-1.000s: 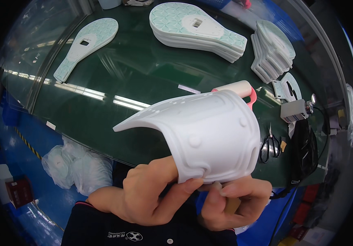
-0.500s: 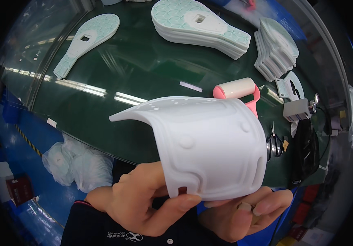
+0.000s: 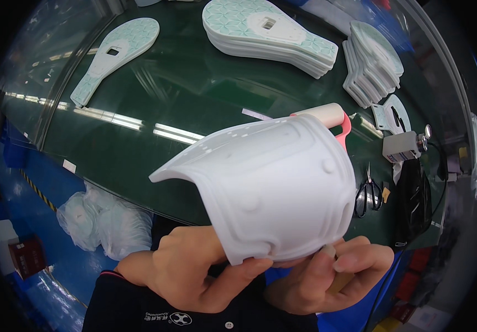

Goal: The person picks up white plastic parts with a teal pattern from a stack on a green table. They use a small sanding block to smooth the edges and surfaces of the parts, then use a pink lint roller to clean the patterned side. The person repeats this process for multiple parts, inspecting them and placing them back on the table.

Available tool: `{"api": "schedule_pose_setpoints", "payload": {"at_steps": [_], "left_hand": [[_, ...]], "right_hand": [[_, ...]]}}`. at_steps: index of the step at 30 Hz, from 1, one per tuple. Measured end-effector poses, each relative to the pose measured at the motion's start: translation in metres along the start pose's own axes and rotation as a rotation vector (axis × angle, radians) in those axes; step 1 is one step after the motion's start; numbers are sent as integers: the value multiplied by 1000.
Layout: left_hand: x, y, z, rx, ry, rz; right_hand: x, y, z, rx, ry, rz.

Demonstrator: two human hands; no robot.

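A white curved foam shell (image 3: 271, 188) with raised ribs and round bumps fills the middle of the view, held up above the table's near edge. My left hand (image 3: 194, 271) grips its lower left rim, thumb pressed along the edge. My right hand (image 3: 327, 274) supports the lower right rim from beneath, fingers curled; a small tan piece shows under its fingers. Behind the shell peeks a pink-handled lint roller (image 3: 327, 117).
The dark green glass table (image 3: 155, 99) carries a single pale green patterned paddle-shaped sheet (image 3: 114, 55), a stack of the same sheets (image 3: 266, 33), another stack (image 3: 374, 61), scissors (image 3: 368, 193), a small grey device (image 3: 404, 146) and a black bag (image 3: 415, 199). White bagged pieces (image 3: 103, 221) lie on the blue floor.
The shell has tilted and shifted slightly right and up in my hands. My right hand has re-gripped, from cupping flat beneath to curling its fingers at the lower right rim.
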State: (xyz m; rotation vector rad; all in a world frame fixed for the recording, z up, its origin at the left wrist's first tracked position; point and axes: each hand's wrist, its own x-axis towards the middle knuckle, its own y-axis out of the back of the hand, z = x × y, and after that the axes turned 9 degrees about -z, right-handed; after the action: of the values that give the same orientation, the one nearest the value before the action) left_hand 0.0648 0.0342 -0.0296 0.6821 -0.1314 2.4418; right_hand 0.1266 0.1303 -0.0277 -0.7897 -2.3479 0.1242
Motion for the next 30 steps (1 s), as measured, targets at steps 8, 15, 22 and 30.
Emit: {"api": "schedule_pose_setpoints", "payload": {"at_steps": [8,15,22,30], "left_hand": [[0,-1,0,-18,19,15],[3,-1,1,28,11,-20],[3,-1,3,-20,37,-12],[-1,-4,3,-58,44,38]], "right_hand": [[-2,1,4,0,-9,-64],[-1,4,2,-119,43,-153],[-5,2,1,35,-23,-43],[-5,4,-3,131,-100,-39]]}}
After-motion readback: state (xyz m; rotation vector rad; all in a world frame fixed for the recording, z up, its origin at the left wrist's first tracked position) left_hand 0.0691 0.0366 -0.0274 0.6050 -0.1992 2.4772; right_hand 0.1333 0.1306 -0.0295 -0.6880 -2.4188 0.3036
